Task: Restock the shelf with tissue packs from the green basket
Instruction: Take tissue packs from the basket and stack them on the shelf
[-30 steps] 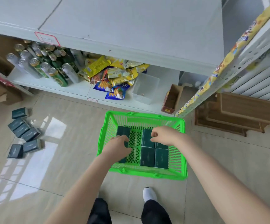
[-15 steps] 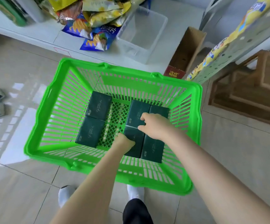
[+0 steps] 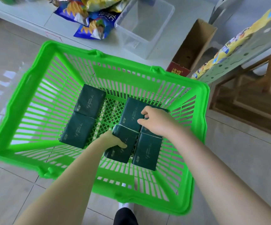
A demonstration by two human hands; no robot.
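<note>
Left hand (image 3: 113,140) grip clamps near dark-green tissue pack (image 3: 121,150) by its left edge; right hand (image 3: 157,123) grip hooks far pack (image 3: 131,116) at its right edge. Green plastic basket (image 3: 25,88) leaves bare mesh strip (image 3: 108,112) leftward.

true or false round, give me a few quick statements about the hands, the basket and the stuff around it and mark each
The left hand grips a tissue pack in the green basket. True.
The basket stands on a table. False: it stands on the tiled floor.
Blue snack bags lie left of the clear plastic bin. True.
The right hand is outside the basket. False: it reaches inside it.
</note>
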